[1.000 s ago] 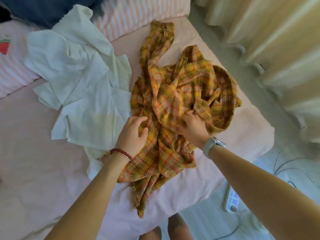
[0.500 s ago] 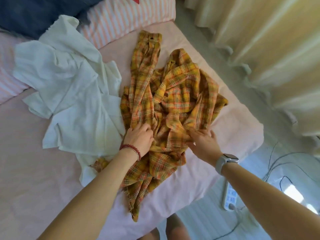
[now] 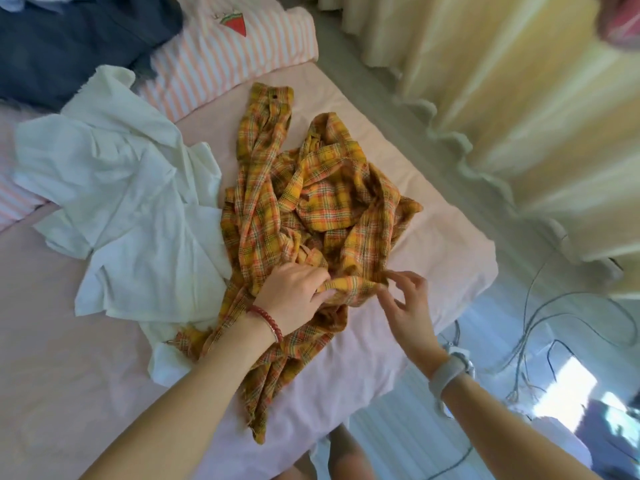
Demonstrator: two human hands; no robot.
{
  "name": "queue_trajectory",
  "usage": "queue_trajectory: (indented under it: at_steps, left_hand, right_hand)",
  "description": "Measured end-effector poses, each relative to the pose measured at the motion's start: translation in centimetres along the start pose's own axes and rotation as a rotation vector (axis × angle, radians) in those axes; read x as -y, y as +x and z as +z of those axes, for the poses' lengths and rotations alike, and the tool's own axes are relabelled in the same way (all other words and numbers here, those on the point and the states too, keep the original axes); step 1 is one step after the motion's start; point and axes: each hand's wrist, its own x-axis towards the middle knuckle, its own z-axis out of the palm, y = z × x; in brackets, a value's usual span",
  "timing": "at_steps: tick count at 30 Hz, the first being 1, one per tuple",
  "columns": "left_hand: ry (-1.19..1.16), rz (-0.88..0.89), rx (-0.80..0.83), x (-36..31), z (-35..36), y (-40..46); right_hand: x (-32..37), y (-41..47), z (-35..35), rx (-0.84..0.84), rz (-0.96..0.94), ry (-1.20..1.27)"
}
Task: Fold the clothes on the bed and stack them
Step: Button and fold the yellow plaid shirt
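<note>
- Navy cloth (image 3: 69, 39) lies bunched at the far left corner, over a striped pillow (image 3: 221, 60) with a watermelon patch; a white shirt (image 3: 128, 199) is spread crumpled just in front of it on the pink bed (image 3: 69, 358).
- The white shirt's right edge touches the plaid shirt (image 3: 304, 209); that one sits in a heap near the bed's right corner, one sleeve reaching toward the pillow, its hem trailing toward you.
- Your left hand (image 3: 294, 296), red bracelet (image 3: 268, 322) at the wrist, rests on the plaid shirt's near part; its fingers curl round a folded band of the cloth.
- Your right hand (image 3: 405, 306), watch (image 3: 450, 372) on the wrist, hovers just beside that band; fingers loosely spread, fingertips at the fabric edge, pinching nothing you can make out.
- Cream curtains (image 3: 519, 116) hang at the right; cables (image 3: 554, 323) trail across the floor below them.
</note>
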Motion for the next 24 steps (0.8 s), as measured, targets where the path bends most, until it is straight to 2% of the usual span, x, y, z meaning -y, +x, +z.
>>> queue_trajectory:
  at_steps: [2, 3, 4, 6, 8, 10, 12, 15, 18, 21, 24]
  left_hand:
    - [-0.017, 0.038, -0.09, -1.6, -1.1, -0.5]
    - [-0.029, 0.042, -0.105, -2.4, -1.6, -0.9]
    - [-0.051, 0.039, -0.105, -3.2, -2.2, -1.4]
    - [-0.117, 0.01, -0.08, -4.2, -3.6, -2.1]
    - [-0.237, -0.087, -0.03, -4.7, -5.4, -2.5]
    - [-0.427, -0.223, -0.011, -4.7, -8.0, -2.3]
    - [-0.5, -0.299, -0.118, -4.4, -11.4, -1.8]
    - [-0.338, -0.355, -0.356, -4.2, -17.2, -1.5]
    - [-0.34, -0.313, -0.433, -5.5, -22.3, -2.3]
    - [-0.371, -0.222, -0.441, -8.6, -26.2, -4.3]
    - [-0.307, -0.128, -0.485, -12.5, -29.9, -6.5]
  right_hand:
    - [1.5, 1.0, -0.5, 0.175, 0.436, 0.375]
    - [2.5, 1.5, -0.6, 0.269, 0.529, 0.492]
    - [3.6, 1.9, -0.7, 0.323, 0.544, 0.531]
    - [6.7, 2.7, -0.3, 0.255, 0.488, 0.471]
    - [10.1, 3.2, -0.1, 0.13, 0.332, 0.262]
    - [14.1, 3.0, -0.7, 0.075, 0.061, 0.028]
    - [18.0, 2.2, -2.0, 0.082, -0.253, -0.151]
    - [24.3, -0.6, -4.4, 0.174, -0.61, -0.348]
    - [29.6, -4.7, -6.3, 0.261, -0.863, -0.447]
    - [33.9, -10.4, -8.1, 0.259, -0.984, -0.536]
    - [37.7, -16.4, -9.9, 0.23, -1.1, -0.559]
